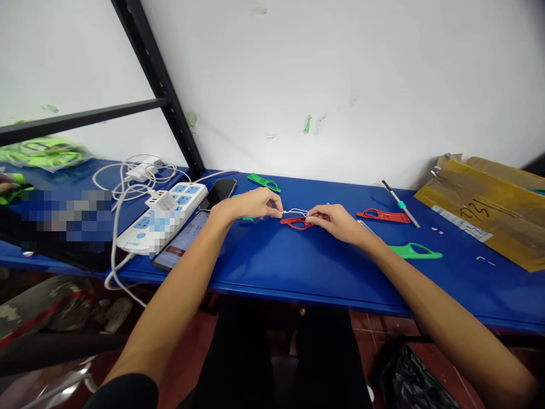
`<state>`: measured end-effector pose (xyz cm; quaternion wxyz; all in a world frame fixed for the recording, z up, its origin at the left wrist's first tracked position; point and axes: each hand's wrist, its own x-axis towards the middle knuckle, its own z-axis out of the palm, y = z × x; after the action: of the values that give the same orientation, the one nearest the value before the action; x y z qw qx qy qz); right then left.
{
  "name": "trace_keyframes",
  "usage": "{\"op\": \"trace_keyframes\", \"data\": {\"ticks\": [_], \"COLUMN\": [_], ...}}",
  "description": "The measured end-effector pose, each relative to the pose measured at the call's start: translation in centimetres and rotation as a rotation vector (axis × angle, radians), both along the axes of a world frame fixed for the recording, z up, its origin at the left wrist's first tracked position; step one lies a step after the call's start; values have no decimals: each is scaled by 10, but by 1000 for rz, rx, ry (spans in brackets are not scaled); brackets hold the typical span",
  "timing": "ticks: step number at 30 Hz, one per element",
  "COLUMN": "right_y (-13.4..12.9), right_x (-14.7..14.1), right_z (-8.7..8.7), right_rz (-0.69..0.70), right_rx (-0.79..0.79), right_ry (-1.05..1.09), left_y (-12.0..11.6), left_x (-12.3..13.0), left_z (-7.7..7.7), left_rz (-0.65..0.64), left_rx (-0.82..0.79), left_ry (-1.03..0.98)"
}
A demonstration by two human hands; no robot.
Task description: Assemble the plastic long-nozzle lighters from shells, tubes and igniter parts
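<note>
My left hand (260, 203) is closed in a pinch on one end of a thin white wire (297, 210). The wire runs across to my right hand (332, 220), whose fingers are also pinched together at its other end. Just below the wire lies a red plastic part with an oval opening (292, 221). Its right end meets my right fingertips, and I cannot tell whether they grip it too. Beyond my left hand is a green plastic part (264, 182). A second green part (415, 251) sits partly behind my right forearm.
Right of my hands lie another red part (384, 216) and a dark rod with a teal collar (401, 204). A taped carton (481, 213) stands far right. On the left are a power strip (142, 230), phones (219, 193) and looped white cables. A person's hand (6, 186) shows far left.
</note>
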<state>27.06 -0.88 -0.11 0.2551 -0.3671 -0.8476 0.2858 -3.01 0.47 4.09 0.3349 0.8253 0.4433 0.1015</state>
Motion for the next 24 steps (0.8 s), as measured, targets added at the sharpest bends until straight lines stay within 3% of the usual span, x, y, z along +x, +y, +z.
{"op": "trace_keyframes", "data": {"ticks": [5,12,24], "right_y": [4,4,0], "right_x": [2,14,7], "right_z": [-4,4,-1], "right_rz": [39,36,34], "right_rx": [-4,47,-29], "right_ry": [-33,-184,-202], "left_y": [0,0,-1], "left_x": [0,11,18], "left_z": [-3,-7,-8], "left_rz": [-33,-96,-59], "left_rx": [30,166,233], "left_ry": [71,159,210]}}
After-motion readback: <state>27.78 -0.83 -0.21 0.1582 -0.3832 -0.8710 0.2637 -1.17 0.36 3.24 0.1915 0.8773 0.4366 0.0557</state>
